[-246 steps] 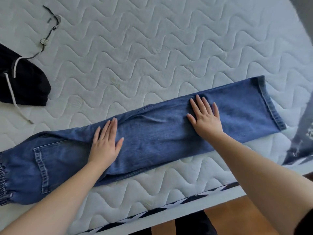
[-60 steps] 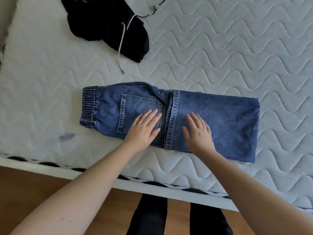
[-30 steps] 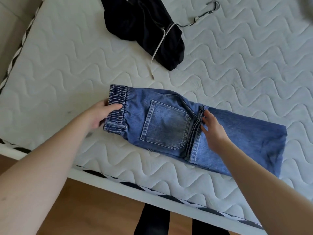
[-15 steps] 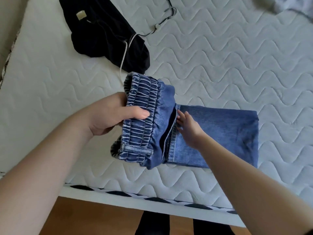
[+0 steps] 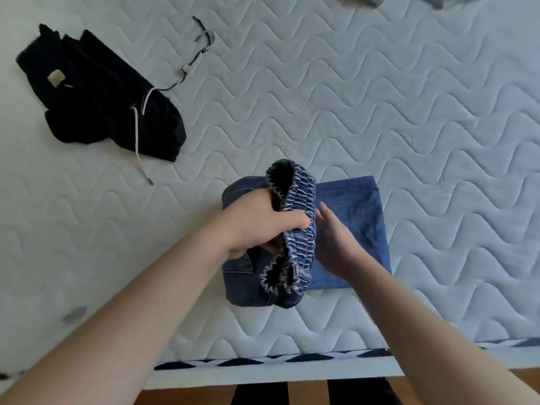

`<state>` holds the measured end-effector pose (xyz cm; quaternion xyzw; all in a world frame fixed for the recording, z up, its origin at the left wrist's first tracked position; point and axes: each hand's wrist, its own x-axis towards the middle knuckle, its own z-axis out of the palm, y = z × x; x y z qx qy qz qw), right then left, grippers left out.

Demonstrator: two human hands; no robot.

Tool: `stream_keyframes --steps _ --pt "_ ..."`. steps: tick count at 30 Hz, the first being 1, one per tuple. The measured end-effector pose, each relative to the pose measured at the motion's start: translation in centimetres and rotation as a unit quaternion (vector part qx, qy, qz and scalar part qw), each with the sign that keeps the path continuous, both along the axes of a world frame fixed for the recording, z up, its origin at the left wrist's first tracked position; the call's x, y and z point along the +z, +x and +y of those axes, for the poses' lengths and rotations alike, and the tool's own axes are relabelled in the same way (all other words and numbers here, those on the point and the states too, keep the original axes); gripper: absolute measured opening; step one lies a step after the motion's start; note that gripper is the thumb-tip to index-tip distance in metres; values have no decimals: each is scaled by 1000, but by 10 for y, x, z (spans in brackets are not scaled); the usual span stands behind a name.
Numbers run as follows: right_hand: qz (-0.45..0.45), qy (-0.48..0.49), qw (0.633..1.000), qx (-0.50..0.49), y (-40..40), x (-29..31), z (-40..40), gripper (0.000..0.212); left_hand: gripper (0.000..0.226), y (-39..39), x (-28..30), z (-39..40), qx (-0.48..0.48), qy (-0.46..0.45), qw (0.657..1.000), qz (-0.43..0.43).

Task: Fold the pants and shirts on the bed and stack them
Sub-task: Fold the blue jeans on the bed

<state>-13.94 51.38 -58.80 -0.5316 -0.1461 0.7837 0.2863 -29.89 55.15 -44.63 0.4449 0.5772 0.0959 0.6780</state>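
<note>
**Waistband end brought over for the last fold of the jeans**

The jeans (image 5: 350,226) lie near the front edge of the bed (image 5: 380,97), just in front of where the person stands. The left hand (image 5: 257,226) has its fingers and thumb clamped on the gathered elastic waistband (image 5: 298,226), holding that end up off the mattress and over the part that lies flat. I take the reason to be plain enough: the waist end is being carried across to land on the leg half and make a compact packet. The right hand (image 5: 333,241) sits flat on the lower layer, right beside the raised waistband, fingers together and stretched out, gripping nothing. It looks placed there to pin the cloth and mark the crease, so the bottom layer does not drag along.

As they lie, the jeans run left to right across the bed, roughly parallel to its front edge. The flat end points right and the lifted waistband stands about midway, its opening turned up toward the person. The waistband itself runs front to back, across that long line.

A black garment (image 5: 102,95) with a white drawstring (image 5: 137,135) lies well apart at the far left, crumpled, and I judge it not yet folded. A loose cord (image 5: 193,59) lies near it.
</note>
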Motion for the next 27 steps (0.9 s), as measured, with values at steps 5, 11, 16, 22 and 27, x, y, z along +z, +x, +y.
stream_keyframes --steps 5,11,16,22,27 --pt "42 -8 997 -63 72 3 1 53 11 73 -61 8 4 13 995 95" --pt "-50 -35 997 -49 107 -10 6 55 53 126 -120 1 -21 4 983 183" --pt "-168 27 985 -16 118 -11 10 42 29 126 -141 -9 -63 12 992 111" --pt "-354 108 916 154 103 -19 5 101 30 73 -140 -7 -17 196 975 106" --pt "-415 128 886 161 109 -23 10 81 41 3 -145 8 -15 362 891 274"
